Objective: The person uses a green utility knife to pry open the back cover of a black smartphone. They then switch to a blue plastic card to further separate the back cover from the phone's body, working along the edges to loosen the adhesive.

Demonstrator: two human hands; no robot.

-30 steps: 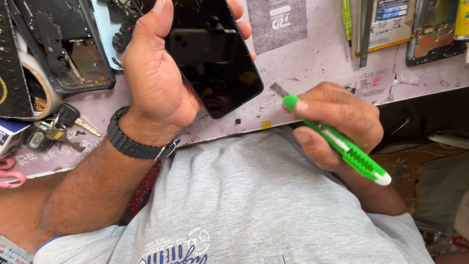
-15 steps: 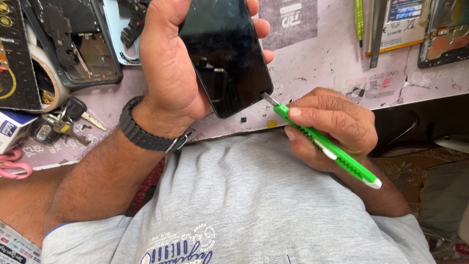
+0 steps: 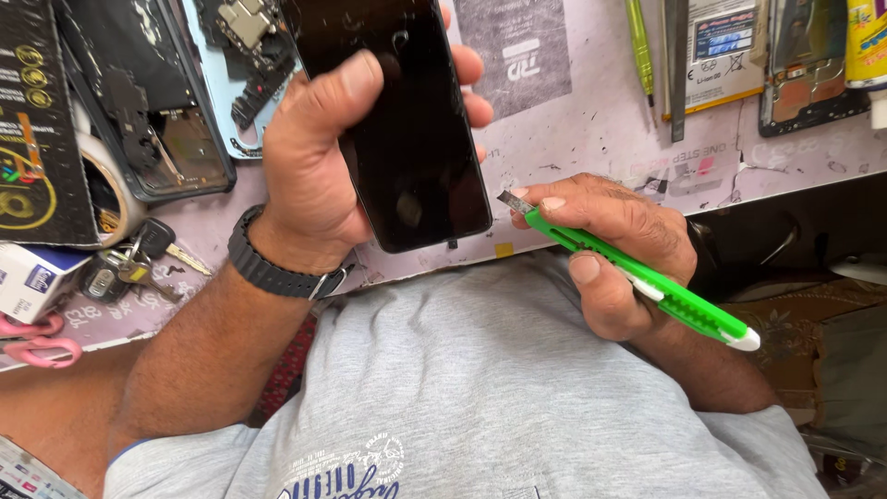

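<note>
My left hand (image 3: 319, 176) grips a black smartphone (image 3: 407, 129) with its dark glass screen facing me, held upright over the pale work mat (image 3: 591, 120). A black watch band (image 3: 273, 268) circles that wrist. My right hand (image 3: 619, 245) holds a green utility knife (image 3: 665, 291) with a short blade (image 3: 511, 200) out. The blade tip sits just right of the phone's lower right edge, a small gap between them.
Opened phone housings (image 3: 176, 139) and a light blue phone frame (image 3: 236, 55) lie at the upper left. Keys (image 3: 139, 263), a tape roll (image 3: 106, 185), pink scissor handles (image 3: 32, 342) and a small box (image 3: 32, 277) sit at left. A green tool (image 3: 640, 46), a battery (image 3: 725, 46) and another housing (image 3: 808, 65) lie at the upper right.
The phone has moved lower in view and closer to me. The knife blade was brought up to the phone's lower corner half a second ago and now sits just beside its right edge.
</note>
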